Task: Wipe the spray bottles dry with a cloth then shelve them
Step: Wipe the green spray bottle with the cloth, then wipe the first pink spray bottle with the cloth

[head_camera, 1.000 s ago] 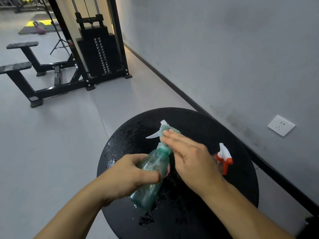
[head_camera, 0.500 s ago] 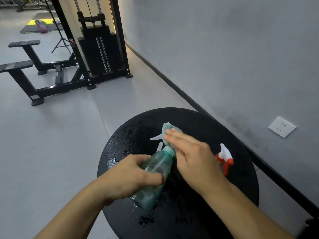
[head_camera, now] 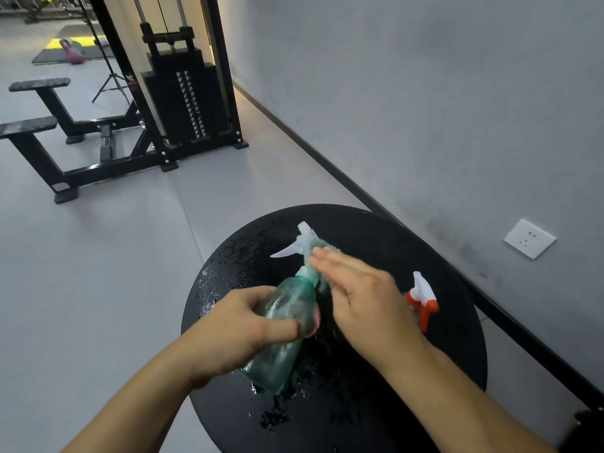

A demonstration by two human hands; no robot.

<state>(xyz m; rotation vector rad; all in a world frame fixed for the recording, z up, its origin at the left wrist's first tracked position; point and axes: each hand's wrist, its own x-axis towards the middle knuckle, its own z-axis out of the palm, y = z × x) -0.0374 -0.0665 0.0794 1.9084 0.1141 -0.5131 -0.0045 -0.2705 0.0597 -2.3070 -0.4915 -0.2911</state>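
The left hand [head_camera: 238,325] has a full grip on the green spray bottle [head_camera: 284,325], with the fingers curled around its body and the thumb laid across the front. The bottle is tilted, its base low and near the person and its white spray head [head_camera: 299,243] pointing up and away, above the middle of the desk [head_camera: 457,322]. The right hand [head_camera: 362,302] lies against the bottle's neck with its fingers nearly straight and together, pressing a green cloth [head_camera: 318,256] against the neck and the back of the spray head. The cloth shows mostly at the fingertips and under the palm; whether the thumb is curled around it is hidden.

The desk is round and black, and water drops and small puddles are scattered over its top, thickest on the left side and near the bottle's base. A second spray bottle [head_camera: 421,299], with a white and orange head, stands to the right of the right hand, its body mostly hidden behind the hand.

Beyond the desk lies a grey floor. A black weight machine [head_camera: 183,93] stands at the back beside a grey wall, which carries a white socket [head_camera: 529,238] on the right. A purple kettlebell [head_camera: 73,53] sits far off on a mat.
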